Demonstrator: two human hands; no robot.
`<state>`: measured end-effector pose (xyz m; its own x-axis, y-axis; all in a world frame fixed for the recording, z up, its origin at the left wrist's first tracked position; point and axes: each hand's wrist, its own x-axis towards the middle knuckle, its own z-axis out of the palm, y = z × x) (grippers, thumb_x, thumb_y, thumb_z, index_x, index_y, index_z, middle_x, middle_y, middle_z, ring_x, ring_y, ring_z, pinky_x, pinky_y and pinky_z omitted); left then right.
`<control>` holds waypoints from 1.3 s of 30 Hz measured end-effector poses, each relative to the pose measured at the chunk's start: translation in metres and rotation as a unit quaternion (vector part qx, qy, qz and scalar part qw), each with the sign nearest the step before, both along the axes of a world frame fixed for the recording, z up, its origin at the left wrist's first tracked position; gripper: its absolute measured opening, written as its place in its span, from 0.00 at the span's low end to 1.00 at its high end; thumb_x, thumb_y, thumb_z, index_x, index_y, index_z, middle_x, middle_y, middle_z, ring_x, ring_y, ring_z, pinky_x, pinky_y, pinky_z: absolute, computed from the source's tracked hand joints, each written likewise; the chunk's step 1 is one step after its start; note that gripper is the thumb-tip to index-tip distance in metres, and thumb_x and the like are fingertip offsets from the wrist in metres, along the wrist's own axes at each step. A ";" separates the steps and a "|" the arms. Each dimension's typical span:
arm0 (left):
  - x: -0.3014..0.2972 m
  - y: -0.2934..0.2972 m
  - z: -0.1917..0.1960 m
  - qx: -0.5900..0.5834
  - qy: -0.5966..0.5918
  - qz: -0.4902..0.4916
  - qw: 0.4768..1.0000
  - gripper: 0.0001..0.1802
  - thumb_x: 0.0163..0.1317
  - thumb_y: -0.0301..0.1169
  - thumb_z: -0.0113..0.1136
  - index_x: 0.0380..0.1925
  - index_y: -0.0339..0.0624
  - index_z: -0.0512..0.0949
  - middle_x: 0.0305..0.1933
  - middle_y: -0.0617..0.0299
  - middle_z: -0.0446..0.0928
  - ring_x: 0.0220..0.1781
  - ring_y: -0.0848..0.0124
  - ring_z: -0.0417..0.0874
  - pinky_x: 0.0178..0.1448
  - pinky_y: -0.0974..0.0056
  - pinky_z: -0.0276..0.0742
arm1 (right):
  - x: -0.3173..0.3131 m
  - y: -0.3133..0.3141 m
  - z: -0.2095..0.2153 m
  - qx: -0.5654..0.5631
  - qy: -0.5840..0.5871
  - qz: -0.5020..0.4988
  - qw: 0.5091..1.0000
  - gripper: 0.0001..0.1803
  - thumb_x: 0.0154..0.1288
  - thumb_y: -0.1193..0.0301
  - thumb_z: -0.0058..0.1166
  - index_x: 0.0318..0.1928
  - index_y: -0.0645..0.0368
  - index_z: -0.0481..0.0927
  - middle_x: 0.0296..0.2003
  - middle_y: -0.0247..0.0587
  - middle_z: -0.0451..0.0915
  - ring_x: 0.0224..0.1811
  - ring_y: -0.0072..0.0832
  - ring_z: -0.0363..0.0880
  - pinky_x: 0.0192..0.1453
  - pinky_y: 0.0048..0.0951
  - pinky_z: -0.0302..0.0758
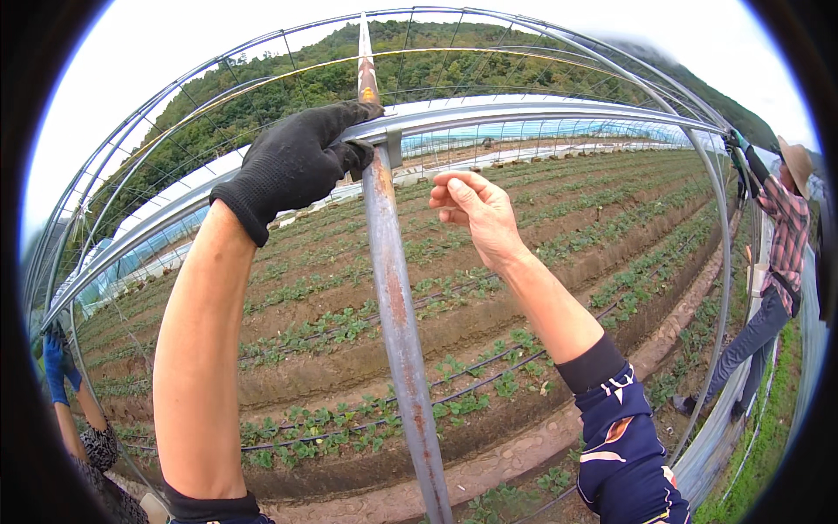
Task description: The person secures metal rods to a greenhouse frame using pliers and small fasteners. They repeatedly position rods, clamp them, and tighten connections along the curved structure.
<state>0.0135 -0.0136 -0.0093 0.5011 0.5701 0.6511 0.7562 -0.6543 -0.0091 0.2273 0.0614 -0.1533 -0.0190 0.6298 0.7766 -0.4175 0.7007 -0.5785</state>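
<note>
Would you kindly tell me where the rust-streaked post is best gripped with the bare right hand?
Probably on the bare stretch below the metal rail and its bracket, coming from the right. The post is long, narrow and exposed there, so fingers could likely wrap it. The right hand is already on that side; the gloved left hand is at the joint above.
</note>
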 end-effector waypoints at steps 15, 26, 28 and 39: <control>-0.004 0.000 -0.004 0.043 -0.014 -0.025 0.999 0.21 0.61 0.35 0.60 0.55 0.51 0.77 0.39 0.56 0.84 0.39 0.66 0.85 0.47 0.61 0.77 | -0.045 0.026 0.054 0.109 0.054 0.190 0.974 0.13 0.65 0.68 0.59 0.50 0.51 0.80 0.45 0.29 0.81 0.44 0.19 0.79 0.36 0.23 0.81; -0.013 0.021 -0.004 0.037 -0.035 -0.066 0.997 0.23 0.57 0.37 0.63 0.53 0.47 0.75 0.37 0.54 0.83 0.39 0.61 0.84 0.46 0.59 0.77 | -0.054 0.040 0.060 0.183 0.093 0.324 0.924 0.14 0.66 0.79 0.52 0.50 0.55 0.80 0.48 0.37 0.82 0.50 0.27 0.80 0.50 0.31 0.82; -0.009 0.011 -0.001 0.007 -0.034 -0.046 0.998 0.17 0.55 0.37 0.64 0.44 0.45 0.77 0.33 0.55 0.82 0.37 0.60 0.84 0.44 0.58 0.76 | -0.058 0.045 0.060 0.202 0.121 0.326 0.916 0.13 0.66 0.80 0.52 0.50 0.57 0.80 0.48 0.39 0.82 0.50 0.28 0.80 0.52 0.30 0.81; -0.015 0.016 -0.002 -0.040 -0.056 -0.090 0.994 0.13 0.55 0.33 0.63 0.40 0.43 0.79 0.31 0.53 0.81 0.34 0.62 0.82 0.42 0.59 0.75 | -0.087 0.060 0.045 0.204 0.241 0.282 0.906 0.13 0.67 0.84 0.47 0.49 0.61 0.79 0.47 0.45 0.81 0.49 0.31 0.81 0.53 0.29 0.82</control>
<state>-0.0015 0.0027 -0.0117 0.5265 0.5292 0.6654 0.6200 -0.7745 0.1255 0.1401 0.1215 -0.1080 0.1560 0.2846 0.9459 -0.9106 0.4124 0.0261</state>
